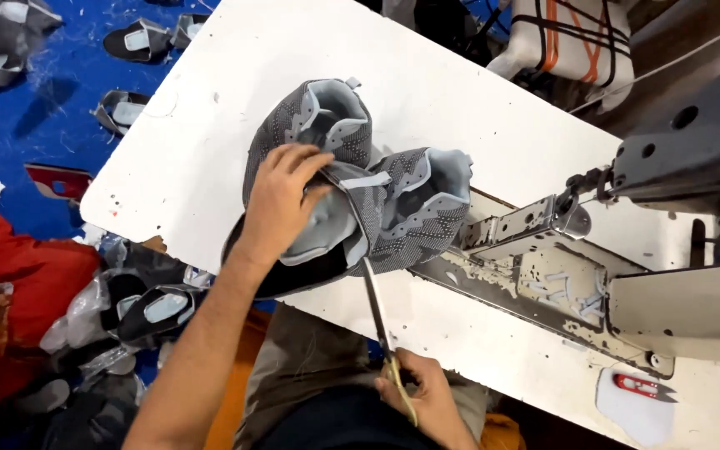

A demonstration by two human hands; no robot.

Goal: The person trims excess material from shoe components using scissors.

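Head view shows the left hand (281,200) pressed flat, fingers spread, on grey knitted shoe uppers (360,179) lying on the white bench (210,125). The right hand (428,398), partly cut off at the bottom edge, grips scissors (379,312) whose blades reach the uppers' edge; the tips are hard to make out.

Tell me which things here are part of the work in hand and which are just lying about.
In use: left hand pressing the grey shoe uppers; right hand holding scissors.

Lying about: red thread snips, sewing machine, shoe pieces on the blue floor.
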